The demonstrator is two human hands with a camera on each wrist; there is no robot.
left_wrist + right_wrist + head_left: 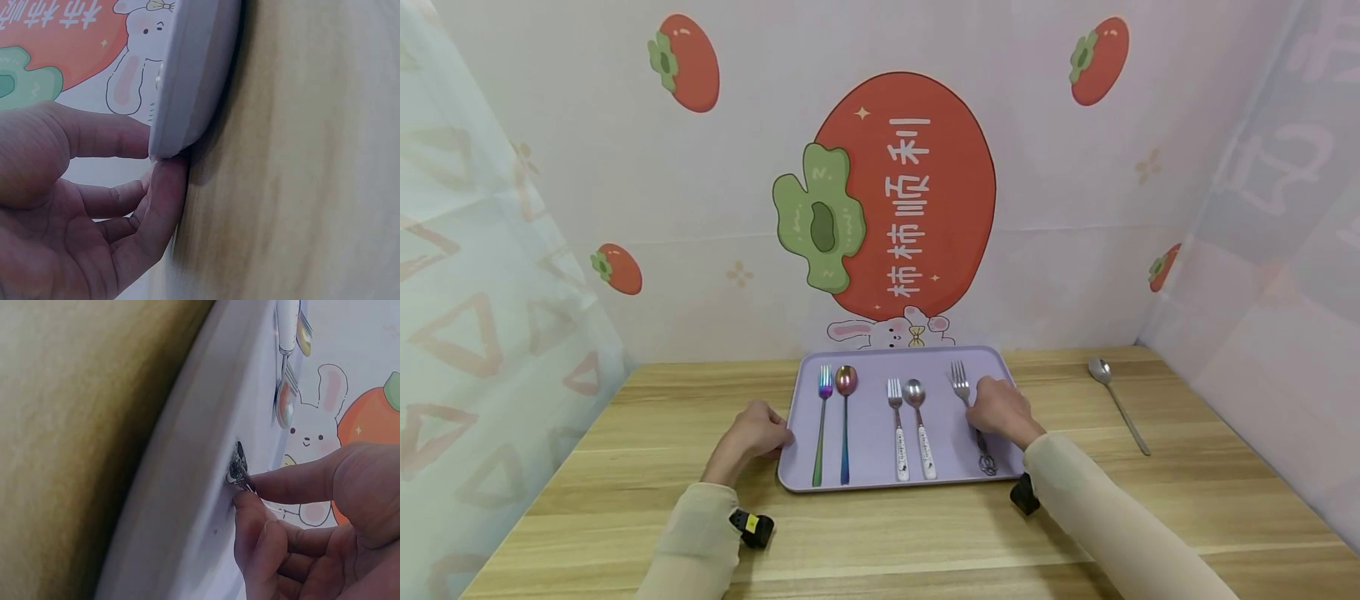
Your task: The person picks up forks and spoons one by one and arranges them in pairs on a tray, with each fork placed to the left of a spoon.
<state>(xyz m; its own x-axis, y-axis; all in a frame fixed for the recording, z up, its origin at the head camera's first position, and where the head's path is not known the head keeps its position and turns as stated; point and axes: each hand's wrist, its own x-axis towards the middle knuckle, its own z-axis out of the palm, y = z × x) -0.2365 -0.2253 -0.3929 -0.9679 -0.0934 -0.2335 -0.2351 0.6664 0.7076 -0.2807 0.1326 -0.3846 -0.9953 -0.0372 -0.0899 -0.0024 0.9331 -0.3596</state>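
Observation:
A lavender tray point(868, 417) lies on the wooden table. My left hand point(758, 431) pinches its left rim, thumb on top and fingers below, as the left wrist view shows. Over the tray's right part, my right hand point(1000, 408) pinches a silver fork point(960, 381) with an openwork handle end; the fork lies along the tray, tines away from me. On the tray's left are a rainbow-coloured fork point(825, 392) and a matching spoon point(846, 382). Mid-tray lie a small fork point(901, 450) and a small spoon point(928, 450), both with white patterned handles.
A long silver spoon point(1120, 400) lies on the table point(880, 542) to the right of the tray. Behind the tray stands a backdrop point(737, 192) printed with persimmons and a rabbit. Pale cloth sides close off left and right.

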